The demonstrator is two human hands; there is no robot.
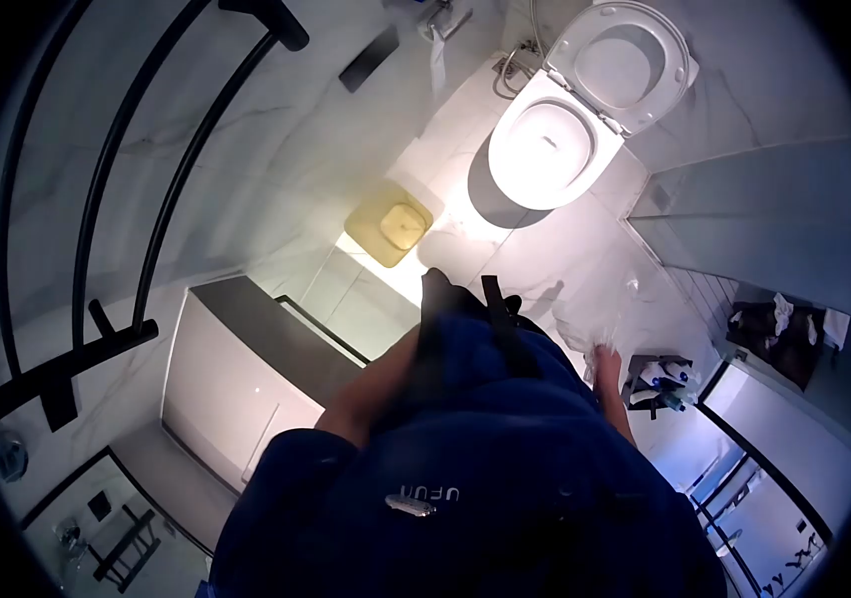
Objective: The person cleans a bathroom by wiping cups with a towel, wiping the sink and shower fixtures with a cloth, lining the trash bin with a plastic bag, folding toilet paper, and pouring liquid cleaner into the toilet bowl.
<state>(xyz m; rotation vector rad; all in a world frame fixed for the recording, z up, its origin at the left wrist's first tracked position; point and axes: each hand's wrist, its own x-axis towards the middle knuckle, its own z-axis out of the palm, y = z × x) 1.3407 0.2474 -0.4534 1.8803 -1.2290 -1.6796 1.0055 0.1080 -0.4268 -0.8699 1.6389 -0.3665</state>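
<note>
Bag [585, 324] of clear, crinkled film is hanging at the right hand [605, 363], just right of the blue jacket [505, 448]; its edges are blending into the pale floor [545, 261], so cannot tell whether it is touching down; right fingers are blurring into the film, cannot tell whether they are pinching it or lying loose against it; left forearm [371, 391] is running in behind the jacket front, which is hiding the left hand; cannot tell its fingers or anything it may be holding; film is looking very light, limp and soft, probably slippery and easy to tear; a gathered fold or doubled rim is seeming the safest hold, finger pads rather than nails; yellow square container [364, 229] is standing far left, well apart from the bag; toilet [507, 164] is standing far, lid [623, 68] raised; bottles [660, 375] are sitting right of the right hand.
</note>
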